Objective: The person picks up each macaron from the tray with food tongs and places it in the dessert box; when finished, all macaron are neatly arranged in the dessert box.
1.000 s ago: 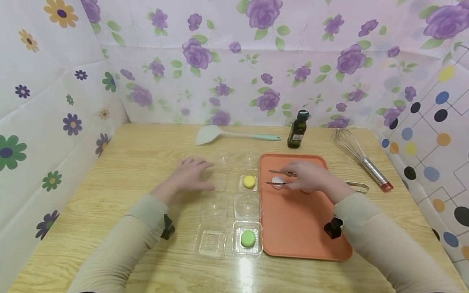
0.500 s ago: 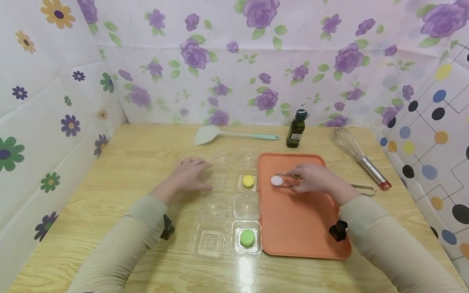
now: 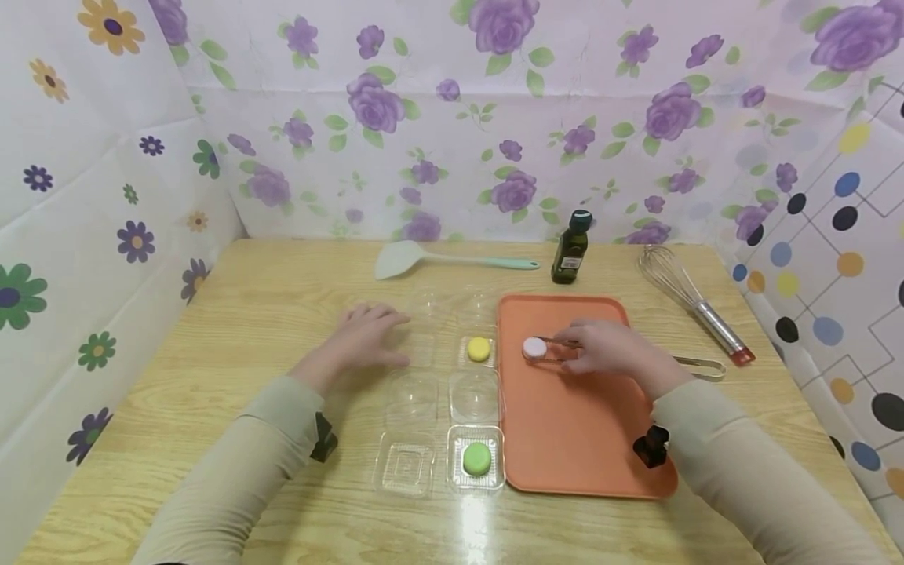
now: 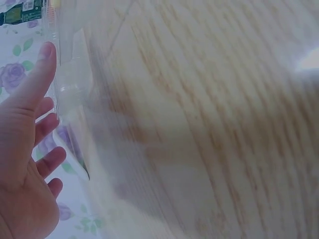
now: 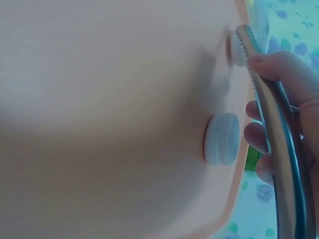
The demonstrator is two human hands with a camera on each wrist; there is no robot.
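Observation:
My right hand (image 3: 607, 347) holds metal tongs (image 3: 699, 366) over the orange tray (image 3: 579, 439). The tongs' toothed tips lie on either side of a pale pink macaron (image 3: 534, 348) on the tray. In the right wrist view a second pale macaron (image 5: 223, 139) sits on the tray below the fingers; my hand hides it in the head view. My left hand (image 3: 363, 337), thumb and fingers apart, rests at the left edge of clear plastic packaging (image 3: 412, 396). Its cups hold a yellow macaron (image 3: 479, 349) and a green macaron (image 3: 476, 458).
Behind the packaging lies a spatula (image 3: 459, 260) with a pale green handle. A dark green bottle (image 3: 570, 247) stands behind the tray. To the right, a wire whisk (image 3: 695, 304) lies slanted on the wooden table (image 3: 282, 275). Patterned sheets surround the table.
My right hand has shifted slightly right and lowered the tongs, whose tips now flank the pale pink macaron. My left hand has stayed by the packaging.

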